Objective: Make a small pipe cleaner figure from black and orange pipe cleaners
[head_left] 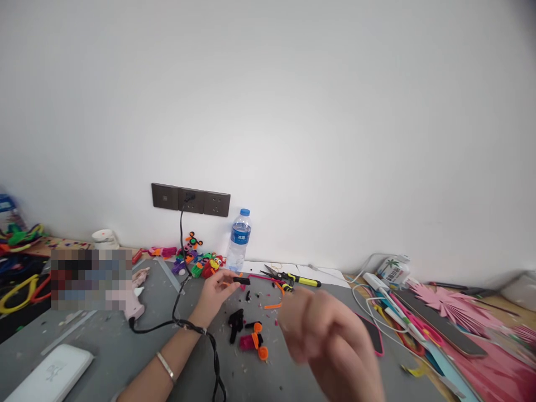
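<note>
My left hand (215,293) pinches a short black fuzzy pipe cleaner piece (243,281) between thumb and fingers above the grey mat. Closer to the camera, my right hand (329,332) is raised with its fingers curled in, slightly blurred; anything inside them is hidden. Below the left hand lie black pipe cleaner pieces (235,321) and a small magenta, orange and black figure (252,341). Orange pipe cleaner strips (273,306) rest between the hands. Just beyond them are scissors with yellow and black handles (304,280).
A black cable (215,357) crosses my left forearm, running from a pink glue gun (133,304). A water bottle (239,245) stands by the wall near fuzzy figures (211,267). A white power bank (52,371) lies front left; pink paper (450,304) and a phone (372,338) lie right.
</note>
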Demonstrator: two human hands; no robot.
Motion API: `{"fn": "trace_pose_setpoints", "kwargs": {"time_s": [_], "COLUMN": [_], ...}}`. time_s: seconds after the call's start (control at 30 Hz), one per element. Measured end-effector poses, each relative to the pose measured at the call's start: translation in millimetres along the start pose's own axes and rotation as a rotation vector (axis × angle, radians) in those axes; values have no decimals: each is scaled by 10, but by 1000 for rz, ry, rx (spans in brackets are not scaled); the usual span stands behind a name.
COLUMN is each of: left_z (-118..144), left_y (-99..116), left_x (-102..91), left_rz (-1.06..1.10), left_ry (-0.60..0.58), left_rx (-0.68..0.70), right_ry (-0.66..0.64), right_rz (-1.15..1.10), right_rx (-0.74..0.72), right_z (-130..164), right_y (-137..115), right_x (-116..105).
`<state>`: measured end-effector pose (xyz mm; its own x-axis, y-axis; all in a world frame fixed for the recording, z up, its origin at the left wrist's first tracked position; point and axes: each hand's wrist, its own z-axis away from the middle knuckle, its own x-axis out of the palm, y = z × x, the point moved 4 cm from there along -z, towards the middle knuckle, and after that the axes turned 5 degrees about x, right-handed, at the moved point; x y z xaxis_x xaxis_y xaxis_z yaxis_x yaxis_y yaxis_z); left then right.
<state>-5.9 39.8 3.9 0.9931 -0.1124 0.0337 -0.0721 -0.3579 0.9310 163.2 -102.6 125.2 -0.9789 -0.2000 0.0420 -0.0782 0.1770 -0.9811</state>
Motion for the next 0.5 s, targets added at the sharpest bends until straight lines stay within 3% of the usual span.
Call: {"fn": "trace_pose_setpoints", "kwargs": {"time_s": [0.07, 0.13, 0.2, 0.3, 0.5], "left_z": [-17, -24, -24, -23, -21], "left_y": [-2, 12, 31, 41, 6], "left_x": [-38, -75, -103, -108, -27], "left_rz": [14, -3, -41, -48, 6], "left_ry": [42, 84, 118, 146, 64], "left_rx": [-20, -52, -76, -78, -70], "right_ry": [-192, -377, -345, -185, -277], "right_rz": [145, 340, 465, 579, 855], "right_rx": [-49, 83, 175, 69, -89], "right_z": [-324, -573, -734, -813, -752], "right_y": [29, 289, 624, 1007, 1270], "right_x": [-74, -139, -226, -233, 49]}}
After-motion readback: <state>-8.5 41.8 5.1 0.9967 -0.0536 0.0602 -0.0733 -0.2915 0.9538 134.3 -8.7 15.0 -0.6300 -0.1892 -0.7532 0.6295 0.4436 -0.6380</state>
